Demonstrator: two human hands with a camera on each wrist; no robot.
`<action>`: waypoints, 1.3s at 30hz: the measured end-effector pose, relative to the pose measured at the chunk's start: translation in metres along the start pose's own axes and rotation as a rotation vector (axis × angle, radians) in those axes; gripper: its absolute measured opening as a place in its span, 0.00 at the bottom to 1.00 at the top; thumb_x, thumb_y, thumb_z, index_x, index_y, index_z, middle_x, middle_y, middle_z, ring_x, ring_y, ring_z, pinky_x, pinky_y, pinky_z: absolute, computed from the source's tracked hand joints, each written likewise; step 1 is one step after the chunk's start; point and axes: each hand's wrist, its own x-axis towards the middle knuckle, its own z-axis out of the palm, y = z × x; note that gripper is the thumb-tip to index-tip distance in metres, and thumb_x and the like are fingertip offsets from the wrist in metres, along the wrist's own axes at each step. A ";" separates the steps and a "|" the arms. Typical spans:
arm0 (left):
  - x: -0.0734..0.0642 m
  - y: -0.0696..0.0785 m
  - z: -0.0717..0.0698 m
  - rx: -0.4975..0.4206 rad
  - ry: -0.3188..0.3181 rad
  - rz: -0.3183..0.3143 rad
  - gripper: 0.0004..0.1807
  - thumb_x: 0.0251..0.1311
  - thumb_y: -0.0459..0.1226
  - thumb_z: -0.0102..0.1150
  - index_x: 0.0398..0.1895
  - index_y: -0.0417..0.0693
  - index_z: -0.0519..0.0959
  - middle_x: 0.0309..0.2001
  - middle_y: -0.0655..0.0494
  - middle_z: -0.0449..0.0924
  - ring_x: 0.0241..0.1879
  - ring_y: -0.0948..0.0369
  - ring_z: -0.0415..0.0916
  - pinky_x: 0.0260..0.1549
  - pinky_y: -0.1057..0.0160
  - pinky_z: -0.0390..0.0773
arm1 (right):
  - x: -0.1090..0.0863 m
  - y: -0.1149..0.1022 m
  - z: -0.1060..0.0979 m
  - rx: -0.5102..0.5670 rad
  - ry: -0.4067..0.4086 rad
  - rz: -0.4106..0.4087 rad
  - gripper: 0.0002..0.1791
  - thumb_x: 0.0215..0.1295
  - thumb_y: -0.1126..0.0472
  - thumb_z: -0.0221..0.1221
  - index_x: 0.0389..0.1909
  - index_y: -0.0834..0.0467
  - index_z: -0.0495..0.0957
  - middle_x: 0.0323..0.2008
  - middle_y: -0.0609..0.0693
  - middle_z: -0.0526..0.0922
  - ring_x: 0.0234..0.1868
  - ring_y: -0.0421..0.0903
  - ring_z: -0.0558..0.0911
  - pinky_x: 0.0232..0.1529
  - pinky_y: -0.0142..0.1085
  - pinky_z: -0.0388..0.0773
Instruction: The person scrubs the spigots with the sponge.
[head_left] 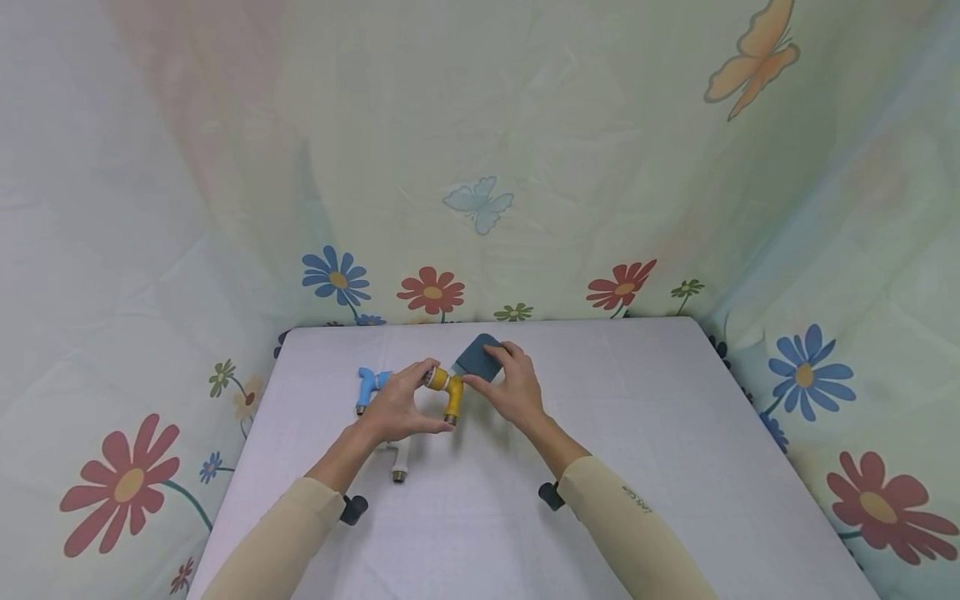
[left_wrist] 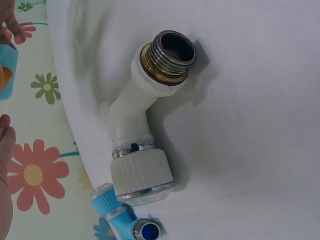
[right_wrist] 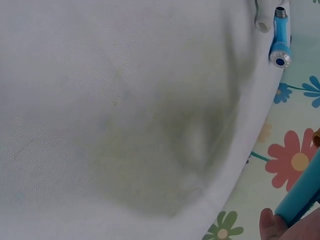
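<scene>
**Two bare hands meet over a white table, a yellow tap in one and a flat teal piece in the other**

I see a person's left hand point(head_left: 396, 412) holding a bent yellow tap point(head_left: 454, 396) above the white table point(head_left: 600, 467). Thumb and fingers span it: fingers by the cap end, thumb by the threaded end. The tap bends like an elbow, its cap pointing up and left, its threaded arm running down toward the person.

The right hand point(head_left: 519, 392) pinches the flat teal piece point(head_left: 477, 358) between thumb and fingers. What the next move seems to turn on is this closeness: the teal piece lies just beyond the tap's bend and slightly right, slanting, with its lower left corner toward the tap. The left hand has the tap, yet the right thumb's tip is right beside the bend. Whether thumb or teal piece touches it, I can't tell.

A white tap point(left_wrist: 135, 115) rests on the table near the left wrist, and a blue tap point(head_left: 367, 385) lies farther off to the left; from above, the left hand and wrist partly cover both. The wrist views cut off the hands and the teal piece at their edges. A pale strip beside the teal piece's corner is too small to make out
</scene>
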 end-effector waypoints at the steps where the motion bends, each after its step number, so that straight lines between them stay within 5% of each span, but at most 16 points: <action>1: 0.000 0.000 0.000 0.000 0.000 -0.001 0.54 0.41 0.57 0.85 0.74 0.62 0.66 0.68 0.57 0.76 0.67 0.49 0.77 0.62 0.46 0.81 | 0.000 0.000 0.000 -0.001 0.003 0.003 0.44 0.56 0.34 0.73 0.70 0.51 0.76 0.74 0.59 0.69 0.72 0.60 0.70 0.68 0.55 0.77; 39: -0.001 -0.003 0.004 0.009 -0.004 -0.026 0.58 0.39 0.59 0.85 0.76 0.60 0.66 0.70 0.55 0.76 0.67 0.49 0.78 0.61 0.43 0.82 | -0.002 0.004 -0.003 -0.033 0.036 0.074 0.44 0.57 0.34 0.72 0.70 0.52 0.75 0.74 0.60 0.69 0.71 0.61 0.71 0.66 0.56 0.78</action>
